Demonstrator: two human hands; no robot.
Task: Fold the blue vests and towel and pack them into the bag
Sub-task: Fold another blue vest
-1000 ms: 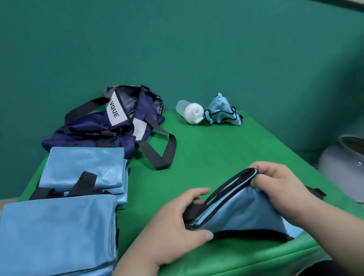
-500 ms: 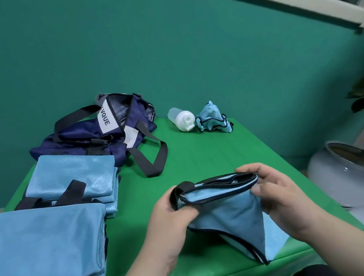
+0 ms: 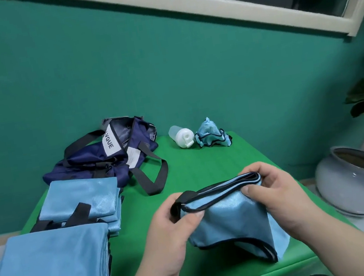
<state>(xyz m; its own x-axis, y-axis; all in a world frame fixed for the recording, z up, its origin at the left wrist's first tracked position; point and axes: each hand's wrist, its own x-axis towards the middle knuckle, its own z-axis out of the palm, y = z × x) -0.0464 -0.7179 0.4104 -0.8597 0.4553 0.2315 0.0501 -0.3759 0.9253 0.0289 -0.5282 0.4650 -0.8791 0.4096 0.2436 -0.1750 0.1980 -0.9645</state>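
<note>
Vest: blue vest (image 3: 231,216) now lifted off table (image 3: 204,165) vs 1 s ago; hung btwn both hands, near front edge.
L grip: left hand (image 3: 175,224) pinched the black-trimmed corner.
R grip: right hand (image 3: 277,191) curled round the bunched top edge.
Meaning: fold prob. mid-way; bag (image 3: 112,156) lay back-left, well apart.

Left hand (image 3: 174,229): thumb and curled fingers (image 3: 161,209) pinch the left end of the vest (image 3: 227,216).
Right hand (image 3: 278,196): alongside — fingers curled over the other end.
</note>
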